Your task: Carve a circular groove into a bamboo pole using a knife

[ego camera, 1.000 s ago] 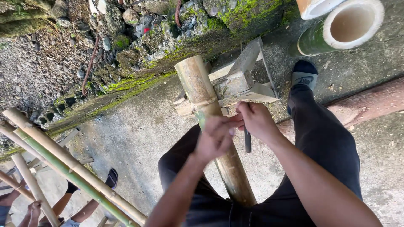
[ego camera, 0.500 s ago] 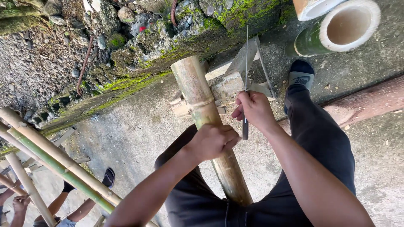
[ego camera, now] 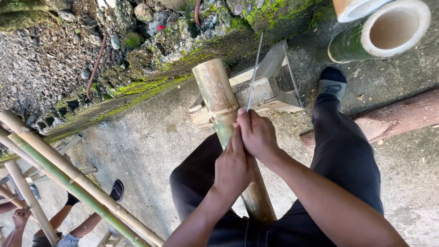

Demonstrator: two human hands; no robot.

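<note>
A thick bamboo pole (ego camera: 218, 98) runs from between my legs up onto a wooden stand (ego camera: 270, 89). My right hand (ego camera: 258, 135) grips a long thin knife blade (ego camera: 254, 68) that points up and away, its edge seen side-on. Pressed against the right hand, my left hand (ego camera: 234, 167) wraps around the pole's green middle part. Both hands sit together just below the pole's node ring. I wear dark trousers and a dark sock (ego camera: 332, 84).
A mossy stone wall (ego camera: 151, 41) borders the concrete ground ahead. Two large hollow bamboo sections (ego camera: 384, 32) lie at the top right, a reddish log (ego camera: 402, 116) at right. Slim bamboo poles (ego camera: 68, 178) slant at the lower left, where another person's hand (ego camera: 20, 217) and feet show.
The right hand has swung the knife from hanging downward to pointing up, then came down beside the left hand on the pole. The left hand moved slightly up the pole.
</note>
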